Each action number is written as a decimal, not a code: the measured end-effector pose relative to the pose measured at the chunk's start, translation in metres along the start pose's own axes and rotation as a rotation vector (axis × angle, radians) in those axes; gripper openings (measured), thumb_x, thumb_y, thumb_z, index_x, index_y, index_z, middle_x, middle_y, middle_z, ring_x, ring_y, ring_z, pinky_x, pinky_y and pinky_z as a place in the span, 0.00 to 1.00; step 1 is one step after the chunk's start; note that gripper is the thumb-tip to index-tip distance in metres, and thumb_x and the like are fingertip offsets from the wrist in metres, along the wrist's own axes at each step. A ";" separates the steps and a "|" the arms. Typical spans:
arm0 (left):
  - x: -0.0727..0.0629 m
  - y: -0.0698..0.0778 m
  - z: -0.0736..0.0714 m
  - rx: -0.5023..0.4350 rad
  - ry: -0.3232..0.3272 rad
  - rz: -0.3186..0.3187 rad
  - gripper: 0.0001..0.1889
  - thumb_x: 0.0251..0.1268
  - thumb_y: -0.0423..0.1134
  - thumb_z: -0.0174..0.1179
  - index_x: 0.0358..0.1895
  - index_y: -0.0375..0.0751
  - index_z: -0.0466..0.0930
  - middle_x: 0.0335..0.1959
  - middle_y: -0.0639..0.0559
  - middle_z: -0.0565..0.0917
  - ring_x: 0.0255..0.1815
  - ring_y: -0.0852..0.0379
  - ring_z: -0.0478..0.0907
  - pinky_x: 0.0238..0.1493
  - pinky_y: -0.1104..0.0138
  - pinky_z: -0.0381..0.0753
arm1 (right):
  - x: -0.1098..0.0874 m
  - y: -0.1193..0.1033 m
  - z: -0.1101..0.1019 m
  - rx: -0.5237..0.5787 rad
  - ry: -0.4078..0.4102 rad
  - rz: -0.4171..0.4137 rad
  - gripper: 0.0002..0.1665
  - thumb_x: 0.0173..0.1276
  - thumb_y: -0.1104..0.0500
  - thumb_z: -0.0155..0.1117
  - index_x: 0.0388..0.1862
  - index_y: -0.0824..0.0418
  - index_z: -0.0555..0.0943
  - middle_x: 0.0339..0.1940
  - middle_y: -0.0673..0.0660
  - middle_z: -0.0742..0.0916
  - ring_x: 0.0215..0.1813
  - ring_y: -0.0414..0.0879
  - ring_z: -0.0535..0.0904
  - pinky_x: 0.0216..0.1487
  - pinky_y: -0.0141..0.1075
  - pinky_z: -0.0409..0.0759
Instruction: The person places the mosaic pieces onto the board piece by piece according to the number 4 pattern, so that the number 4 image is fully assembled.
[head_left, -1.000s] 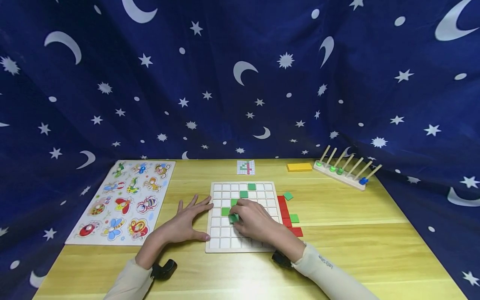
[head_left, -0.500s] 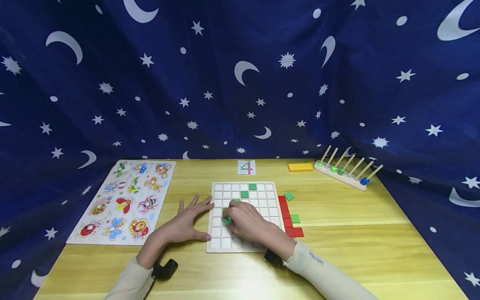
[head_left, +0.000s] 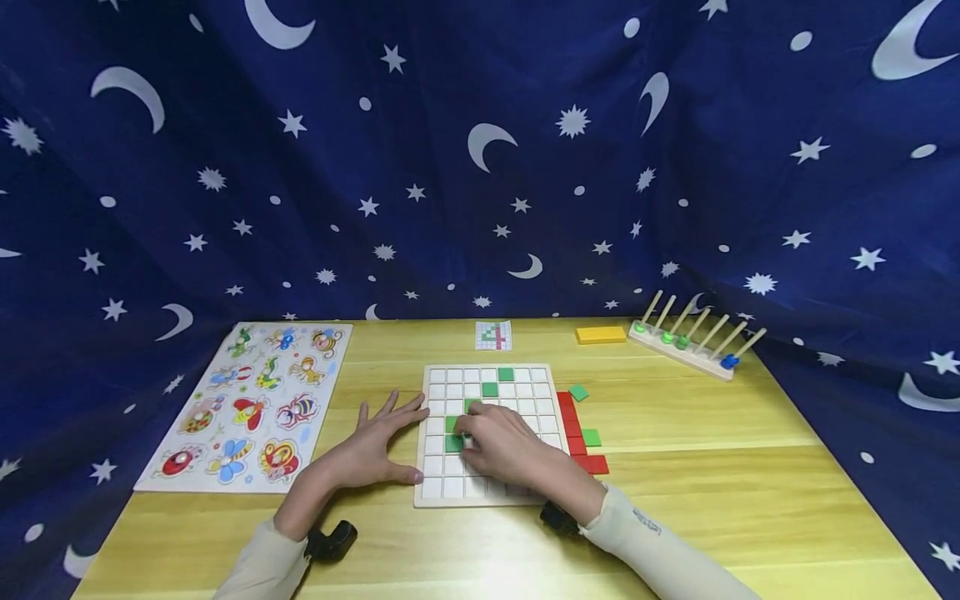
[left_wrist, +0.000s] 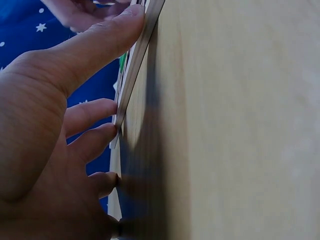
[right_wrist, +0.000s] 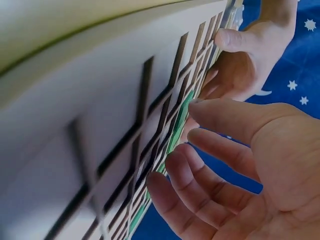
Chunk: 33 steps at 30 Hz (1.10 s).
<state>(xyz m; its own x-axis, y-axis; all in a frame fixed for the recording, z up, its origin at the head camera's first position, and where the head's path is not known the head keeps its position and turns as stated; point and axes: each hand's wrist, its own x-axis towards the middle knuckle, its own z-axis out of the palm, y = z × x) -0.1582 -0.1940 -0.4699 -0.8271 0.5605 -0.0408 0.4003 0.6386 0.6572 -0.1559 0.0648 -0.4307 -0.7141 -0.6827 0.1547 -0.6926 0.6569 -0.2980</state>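
A white grid board [head_left: 495, 493] lies on the table with several green tiles in a stepped diagonal. The lowest visible green tile [head_left: 453, 443] sits in a left-side cell, right at the fingertips of my right hand [head_left: 502, 446]. In the right wrist view that hand's thumb and fingers stand apart, loosely bent, beside the green tile [right_wrist: 181, 119]; nothing is pinched between them. My left hand [head_left: 367, 454] has its fingers spread, with thumb and fingertips at the board's left edge. In the left wrist view the thumb [left_wrist: 107, 37] rests against the board's edge. My right hand hides some cells.
Red tiles [head_left: 570, 421] and loose green tiles [head_left: 579, 392] lie right of the board. Behind it is a small pattern card [head_left: 492, 335]. An insect peg puzzle [head_left: 247, 408] lies left; a yellow block [head_left: 600, 335] and a pegged stand [head_left: 682, 350] are at back right.
My right hand moved left with the green tile, which now lies in a cell below the others; the fingers then drew slightly back right. My left hand stays at the board's edge.
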 end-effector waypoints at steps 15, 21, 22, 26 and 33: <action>0.001 0.002 -0.003 0.012 0.013 0.007 0.49 0.48 0.52 0.78 0.74 0.44 0.67 0.80 0.48 0.55 0.80 0.34 0.36 0.67 0.30 0.22 | -0.061 0.060 -0.038 -0.019 0.133 0.116 0.13 0.57 0.61 0.77 0.41 0.61 0.87 0.35 0.52 0.84 0.32 0.42 0.78 0.31 0.35 0.78; 0.001 0.003 -0.003 0.006 0.005 0.003 0.48 0.48 0.52 0.78 0.75 0.44 0.66 0.80 0.48 0.54 0.80 0.34 0.36 0.67 0.30 0.22 | -0.082 0.082 -0.052 -0.037 0.111 0.208 0.12 0.55 0.62 0.78 0.39 0.60 0.87 0.31 0.51 0.83 0.28 0.41 0.75 0.29 0.35 0.74; 0.001 0.003 -0.003 0.006 0.005 0.002 0.49 0.48 0.52 0.78 0.75 0.44 0.66 0.80 0.48 0.54 0.80 0.34 0.36 0.67 0.30 0.22 | -0.086 0.085 -0.054 -0.036 0.102 0.221 0.13 0.54 0.62 0.78 0.39 0.60 0.87 0.31 0.50 0.83 0.28 0.41 0.75 0.29 0.36 0.75; 0.001 0.003 -0.002 0.008 0.007 0.002 0.49 0.47 0.53 0.78 0.75 0.44 0.66 0.80 0.49 0.54 0.80 0.35 0.35 0.67 0.31 0.22 | -0.097 0.093 -0.058 -0.043 0.063 0.264 0.14 0.52 0.64 0.78 0.39 0.60 0.87 0.31 0.50 0.83 0.31 0.43 0.77 0.32 0.38 0.77; 0.001 0.002 -0.002 0.002 0.003 0.000 0.49 0.48 0.54 0.78 0.75 0.45 0.67 0.80 0.50 0.54 0.80 0.35 0.35 0.67 0.31 0.21 | -0.109 0.102 -0.057 -0.082 0.000 0.297 0.16 0.49 0.64 0.78 0.39 0.61 0.86 0.31 0.50 0.82 0.30 0.42 0.74 0.32 0.42 0.78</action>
<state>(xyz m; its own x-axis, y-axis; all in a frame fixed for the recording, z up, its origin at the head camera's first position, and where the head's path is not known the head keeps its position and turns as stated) -0.1588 -0.1930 -0.4674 -0.8281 0.5592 -0.0382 0.4015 0.6394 0.6558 -0.1544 0.2243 -0.4241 -0.8866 -0.4568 0.0726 -0.4594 0.8513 -0.2534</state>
